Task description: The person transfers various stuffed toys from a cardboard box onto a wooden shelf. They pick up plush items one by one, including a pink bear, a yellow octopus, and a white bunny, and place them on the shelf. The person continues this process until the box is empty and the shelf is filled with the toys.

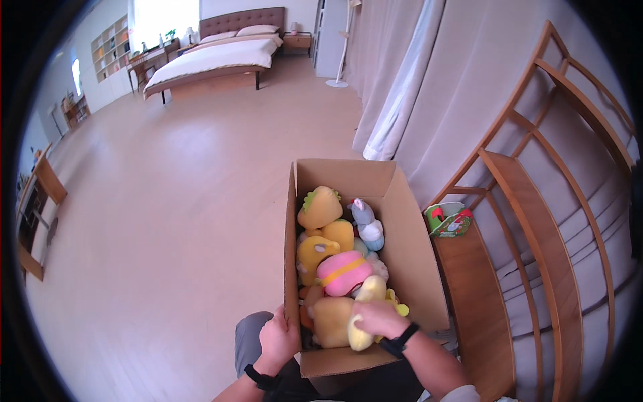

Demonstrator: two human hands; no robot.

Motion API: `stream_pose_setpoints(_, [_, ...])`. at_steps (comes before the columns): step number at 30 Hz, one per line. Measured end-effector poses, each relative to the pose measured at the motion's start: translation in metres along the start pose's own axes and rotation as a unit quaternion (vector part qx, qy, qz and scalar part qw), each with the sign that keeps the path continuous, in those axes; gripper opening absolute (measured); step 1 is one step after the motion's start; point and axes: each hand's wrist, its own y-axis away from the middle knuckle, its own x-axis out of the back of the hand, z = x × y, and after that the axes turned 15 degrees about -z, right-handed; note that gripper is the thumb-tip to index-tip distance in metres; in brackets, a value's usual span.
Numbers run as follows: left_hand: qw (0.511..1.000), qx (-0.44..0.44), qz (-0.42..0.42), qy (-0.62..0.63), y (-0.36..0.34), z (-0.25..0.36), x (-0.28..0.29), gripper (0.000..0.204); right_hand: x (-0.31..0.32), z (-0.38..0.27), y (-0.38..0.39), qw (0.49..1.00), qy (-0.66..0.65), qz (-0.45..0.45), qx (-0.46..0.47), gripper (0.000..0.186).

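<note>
My left hand [280, 337] grips the cardboard box's [418, 261] near-left wall, presumably steadying it. My right hand [380, 319] is closed on a pale yellow plush [370, 289] inside the box's near end. Mid-box: pink plush [343, 273], apparently resting on others. Right of box: green item [450, 221] on shelf [479, 301]; I can read no writing.

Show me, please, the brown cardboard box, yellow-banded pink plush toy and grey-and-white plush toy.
Brown cardboard box [414, 258]: head view, inner wall.
Yellow-banded pink plush toy [344, 270]: head view, band.
Grey-and-white plush toy [370, 230]: head view, white part.
</note>
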Motion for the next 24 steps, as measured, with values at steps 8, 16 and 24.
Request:
stream_pose_setpoints(8, [1.0,-0.009,0.004,0.0,0.0,-0.006,-0.005,0.039,0.076,0.041,0.052,0.915,-0.302,0.249,0.091,0.029])
stream_pose_setpoints(16, [1.0,-0.023,-0.001,0.004,-0.004,-0.003,-0.005,0.038,0.021,0.095,0.015,0.977,-0.004,0.105,-0.183,0.027])
stream_pose_setpoints(24, [1.0,0.002,-0.017,-0.007,-0.003,0.0,-0.003,0.038,0.074,0.013,-0.049,0.977,0.093,0.175,-0.08,0.045])
